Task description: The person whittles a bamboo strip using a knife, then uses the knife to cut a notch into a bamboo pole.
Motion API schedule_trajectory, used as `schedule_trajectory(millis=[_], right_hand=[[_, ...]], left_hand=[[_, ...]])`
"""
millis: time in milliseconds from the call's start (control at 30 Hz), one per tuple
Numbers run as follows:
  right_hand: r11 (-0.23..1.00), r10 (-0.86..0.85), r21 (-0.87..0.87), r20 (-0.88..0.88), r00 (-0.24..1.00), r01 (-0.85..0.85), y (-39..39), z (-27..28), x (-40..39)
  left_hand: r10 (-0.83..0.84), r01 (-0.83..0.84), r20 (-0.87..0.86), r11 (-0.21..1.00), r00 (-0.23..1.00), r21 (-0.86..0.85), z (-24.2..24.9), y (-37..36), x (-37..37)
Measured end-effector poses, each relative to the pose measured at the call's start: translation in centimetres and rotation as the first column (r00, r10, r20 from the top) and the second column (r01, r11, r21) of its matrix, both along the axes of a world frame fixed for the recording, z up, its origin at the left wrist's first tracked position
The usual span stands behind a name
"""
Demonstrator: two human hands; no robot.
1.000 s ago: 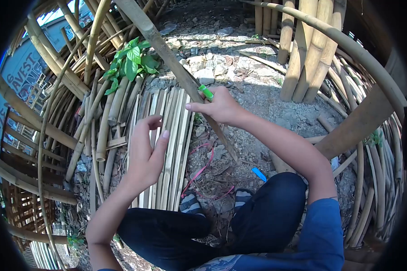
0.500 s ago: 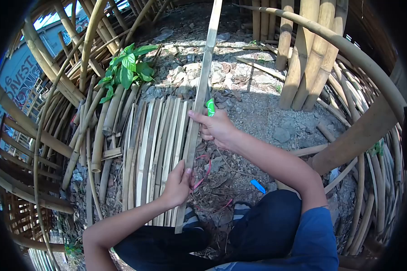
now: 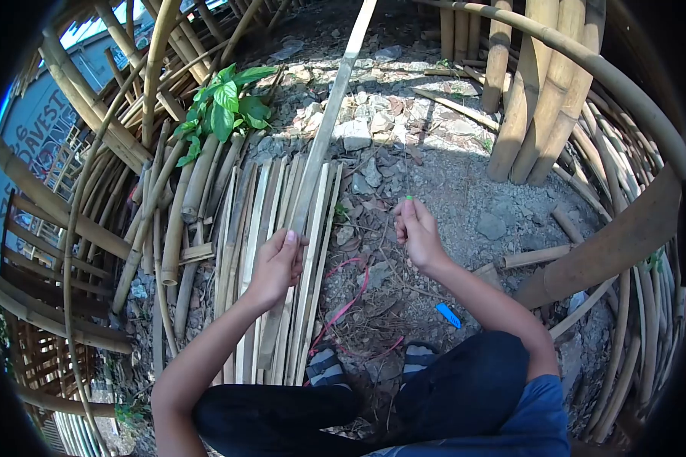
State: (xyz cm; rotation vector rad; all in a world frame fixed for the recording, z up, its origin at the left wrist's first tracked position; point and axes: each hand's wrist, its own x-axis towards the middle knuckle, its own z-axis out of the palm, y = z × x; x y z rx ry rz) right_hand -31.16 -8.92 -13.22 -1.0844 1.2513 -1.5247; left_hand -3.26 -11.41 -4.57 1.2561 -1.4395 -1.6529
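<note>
A long, flat bamboo strip [image 3: 320,145] slants upward across the view, its far end sunlit. My left hand [image 3: 276,266] is closed around its lower part, thumb on top. Beneath it lies a row of similar bamboo strips [image 3: 240,251] on the ground. To the right, apart from the strip, my right hand [image 3: 419,234] is closed on a small green-handled tool [image 3: 409,199]. Only the tool's green tip and a thin, blade-like line show; the fingers hide the rest.
A blue object [image 3: 448,314] like a cutter handle lies by my right knee. Pink ribbon [image 3: 351,305] loops over the dirt. Thick bamboo posts [image 3: 537,114] stand at right, a leafy plant [image 3: 225,107] at upper left. A curved bamboo pole [image 3: 572,53] arches overhead at right.
My right hand has come off the strip and moved right and down with the green-handled tool. My left hand and the strip have shifted left, over the row of strips.
</note>
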Motion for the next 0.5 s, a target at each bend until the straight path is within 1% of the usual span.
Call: schedule_trajectory(millis=[33,67,133,167,200,267,300,367,400,467,500], right_hand=[[1.0,-0.017,-0.022,-0.121,0.993,0.014,-0.1,0.0,-0.3],[0.999,-0.033,-0.035,-0.12,0.992,0.029,-0.3,-0.2,-0.7],[0.998,-0.044,-0.063,-0.213,0.976,0.031,-0.5,-0.8,-2.3],[0.999,-0.043,-0.039,-0.235,0.971,0.035,-0.5,-1.0,-3.0],[0.998,-0.053,-0.039,-0.238,0.97,0.045,-0.4,-1.0,-3.6],[0.999,0.005,0.053,-0.162,0.987,0.004,0.1,-1.4,-4.1],[0.998,0.002,0.067,-0.154,0.988,0.008,0.3,-2.1,-4.4],[0.994,-0.007,0.103,-0.24,0.971,0.033,0.5,-3.7,-4.7],[0.992,0.007,0.121,-0.225,0.974,0.021,0.8,-4.5,-4.5],[0.988,-0.066,0.107,-0.335,0.94,0.108,1.5,-5.8,-3.9],[0.991,-0.053,0.096,-0.351,0.935,0.093,2.0,-6.7,-3.5]], left_hand=[[-0.022,0.026,0.146,0.999,0.989,-0.024,0.7,-0.8,0.6],[0.013,-0.009,0.18,1.0,0.984,-0.027,1.6,-1.0,1.2],[0.04,-0.013,0.313,0.996,0.949,-0.087,2.6,-1.7,2.9],[0.039,-0.006,0.354,0.995,0.935,-0.095,2.9,-1.6,3.9],[0.04,0.0,0.396,0.995,0.917,-0.101,3.1,-1.2,5.0],[0.056,0.051,0.578,0.984,0.814,-0.168,3.3,0.3,7.2],[0.044,0.057,0.585,0.987,0.81,-0.153,3.6,1.7,7.6],[0.068,0.111,0.685,0.971,0.726,-0.214,4.7,4.2,8.8],[0.062,0.104,0.697,0.975,0.714,-0.194,5.0,5.1,9.2],[0.062,0.211,0.772,0.945,0.632,-0.248,5.4,7.2,9.4],[0.059,0.235,0.795,0.94,0.604,-0.248,5.6,8.1,9.1]])
